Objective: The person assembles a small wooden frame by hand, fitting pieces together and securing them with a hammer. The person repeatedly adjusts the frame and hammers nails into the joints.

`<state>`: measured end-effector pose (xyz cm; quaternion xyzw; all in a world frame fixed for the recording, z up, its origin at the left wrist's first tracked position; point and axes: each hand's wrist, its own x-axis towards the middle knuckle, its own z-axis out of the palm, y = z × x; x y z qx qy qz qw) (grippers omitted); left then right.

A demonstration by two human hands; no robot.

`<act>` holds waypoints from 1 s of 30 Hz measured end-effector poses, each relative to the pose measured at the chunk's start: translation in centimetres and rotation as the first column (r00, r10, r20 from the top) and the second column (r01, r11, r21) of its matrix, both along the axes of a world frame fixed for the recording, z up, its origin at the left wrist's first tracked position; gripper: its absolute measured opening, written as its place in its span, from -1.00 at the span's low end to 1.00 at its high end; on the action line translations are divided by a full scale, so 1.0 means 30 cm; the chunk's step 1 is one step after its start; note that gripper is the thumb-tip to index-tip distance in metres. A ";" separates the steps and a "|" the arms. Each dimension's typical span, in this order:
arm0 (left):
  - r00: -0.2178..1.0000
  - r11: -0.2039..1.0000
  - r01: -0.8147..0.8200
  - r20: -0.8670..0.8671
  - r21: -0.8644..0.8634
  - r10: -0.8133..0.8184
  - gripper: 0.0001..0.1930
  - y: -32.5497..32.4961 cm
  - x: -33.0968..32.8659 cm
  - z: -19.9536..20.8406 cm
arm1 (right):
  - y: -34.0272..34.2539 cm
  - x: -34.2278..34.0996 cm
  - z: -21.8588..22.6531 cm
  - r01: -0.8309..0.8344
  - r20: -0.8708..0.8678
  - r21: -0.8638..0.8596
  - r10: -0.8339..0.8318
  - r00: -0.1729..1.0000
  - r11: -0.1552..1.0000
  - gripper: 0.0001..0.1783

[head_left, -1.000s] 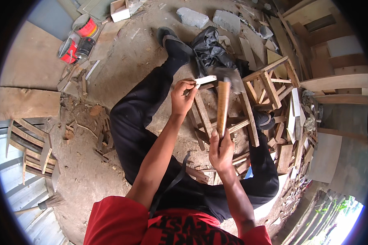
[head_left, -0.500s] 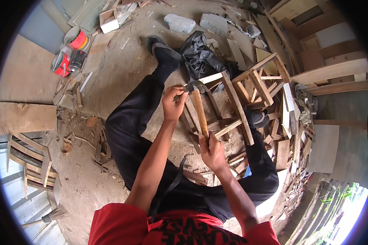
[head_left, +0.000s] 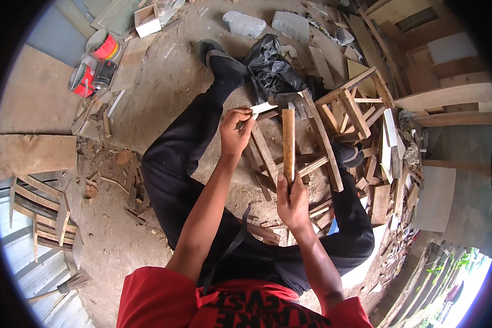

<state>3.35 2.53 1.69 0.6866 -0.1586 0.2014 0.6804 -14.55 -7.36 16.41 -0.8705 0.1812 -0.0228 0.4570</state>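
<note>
My right hand [head_left: 293, 205] is wrapped round the lower end of a claw hammer's wooden handle. The dark head of the hammer [head_left: 288, 142] is over the far right corner of a small wooden frame [head_left: 325, 143], which sits on the ground between my legs. My left hand [head_left: 236, 132] pinches with its fingertips at the left end of the frame's pale top rail [head_left: 263, 108]. Whatever lies between those fingertips is too small to make out. Hammer head and left hand are apart.
A second wooden frame [head_left: 355, 112] stands just right, amid scrap wood [head_left: 380, 202]. Beyond are a black plastic bag [head_left: 270, 63] and concrete blocks [head_left: 244, 24]. Paint cans [head_left: 103, 46] stand at far left, a slatted wooden piece [head_left: 44, 210] and a broom [head_left: 76, 282] nearer.
The hammer head has moved right, away from my left fingertips, uncovering the pale rail. My right hand has shifted slightly right; my left hand stays at the rail's end.
</note>
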 end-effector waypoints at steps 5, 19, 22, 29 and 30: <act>1.000 1.000 0.005 0.015 -0.002 -0.005 -0.83 -0.003 0.009 -0.014 | -0.016 0.034 0.014 -0.073 -0.028 -0.096 0.071 0.997 0.993 -0.74; 1.000 1.000 0.004 -0.001 0.023 -0.004 -0.84 0.005 0.003 0.010 | -0.031 0.018 -0.019 -0.009 0.024 0.016 0.009 1.000 1.000 -0.78; 0.999 0.999 0.027 -0.044 -0.043 -0.029 -0.84 -0.006 -0.002 0.006 | -0.034 0.001 -0.063 -0.067 0.028 -0.087 0.070 0.997 0.994 -0.78; 1.000 1.000 -0.001 -0.015 0.012 0.001 -0.82 0.000 -0.002 0.009 | 0.023 0.014 0.033 0.019 0.107 0.056 -0.025 0.994 0.998 -0.71; 1.000 1.000 0.001 -0.017 0.000 -0.001 -0.82 -0.006 0.002 0.019 | 0.024 0.010 0.018 0.030 0.139 0.065 -0.039 0.989 0.997 -0.72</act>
